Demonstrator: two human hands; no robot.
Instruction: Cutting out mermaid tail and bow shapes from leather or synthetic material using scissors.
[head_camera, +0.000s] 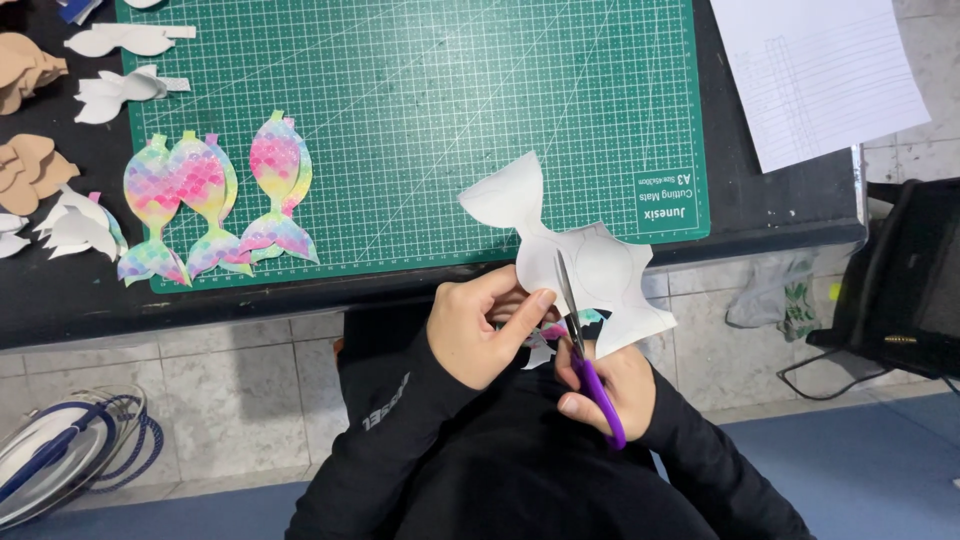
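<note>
My left hand (482, 328) pinches the near edge of a white sheet piece (580, 255) with curved pencil outlines on it, held above the table's front edge. My right hand (610, 385) grips purple-handled scissors (585, 345); their blades point away from me and lie across the white piece along a drawn line. A small rainbow-coloured bit shows just below the sheet between my hands. On the green cutting mat (450, 100) lie three rainbow fish-scale mermaid-tail cutouts (215, 205) at its left.
White cutouts (120, 60) and tan cutouts (25, 165) lie along the table's left side. A lined white paper (815, 70) sits at the far right. A black bag (905, 275) stands on the floor right; a clear lidded container (60, 455) lower left.
</note>
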